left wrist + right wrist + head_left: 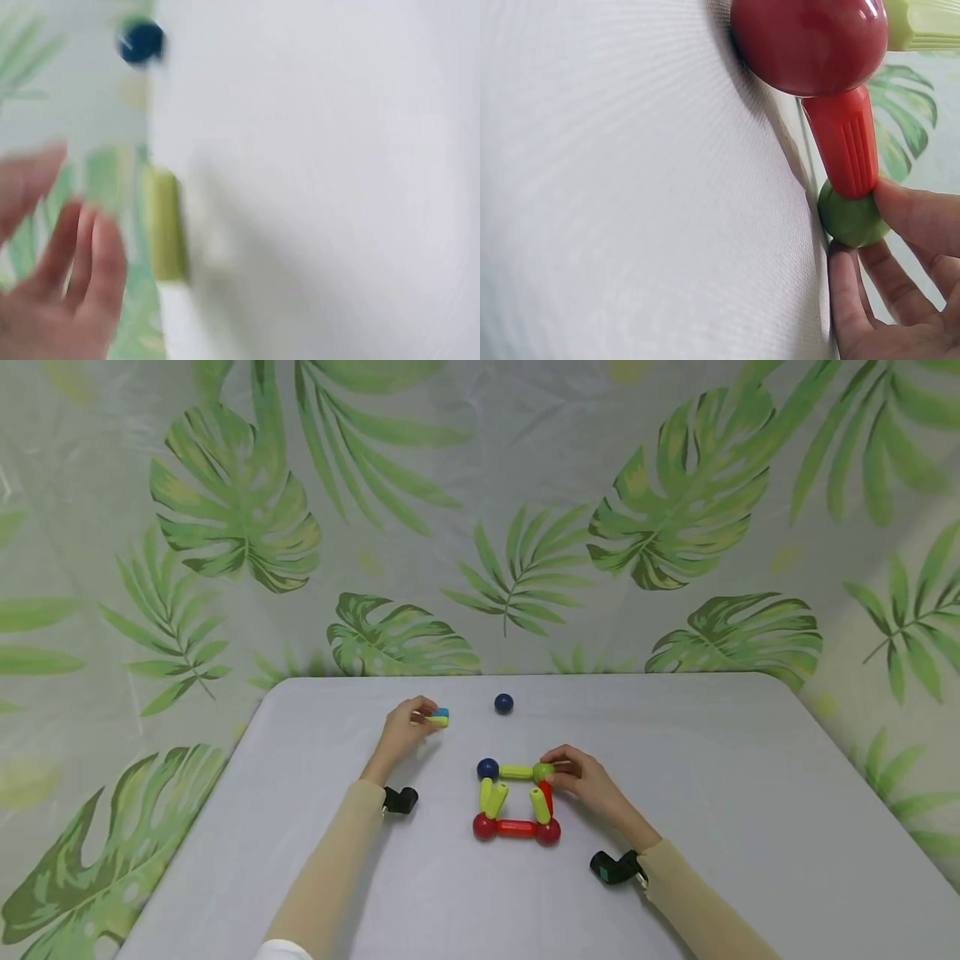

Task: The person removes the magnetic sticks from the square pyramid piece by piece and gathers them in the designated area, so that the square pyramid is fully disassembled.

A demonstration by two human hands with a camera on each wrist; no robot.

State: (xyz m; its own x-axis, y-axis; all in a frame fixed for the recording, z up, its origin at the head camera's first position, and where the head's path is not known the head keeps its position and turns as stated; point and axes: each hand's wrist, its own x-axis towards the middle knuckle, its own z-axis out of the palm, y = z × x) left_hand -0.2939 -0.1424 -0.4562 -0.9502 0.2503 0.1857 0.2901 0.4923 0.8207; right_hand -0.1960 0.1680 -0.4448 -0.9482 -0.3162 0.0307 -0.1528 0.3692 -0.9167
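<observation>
My right hand point(588, 781) pinches a green ball point(853, 217) between thumb and fingers, at the far right corner of a square frame of balls and rods. A red rod point(847, 142) links that ball to a red ball point(810, 41) nearer me. Beyond the frame on the left, my left hand point(405, 727) is beside a yellow-green rod point(438, 722) and a blue rod point(441, 712). The left wrist view is blurred; in it the thumb and fingers are apart, with nothing between them, next to the yellow-green rod point(166, 225).
A dark blue ball point(504, 703) lies alone near the table's far edge. The frame's other corners are a dark blue ball point(487, 768) and another red ball point(484, 826). Two yellow-green rods, one on the left point(497, 800) and one on the right point(539, 805), stick up from the red balls.
</observation>
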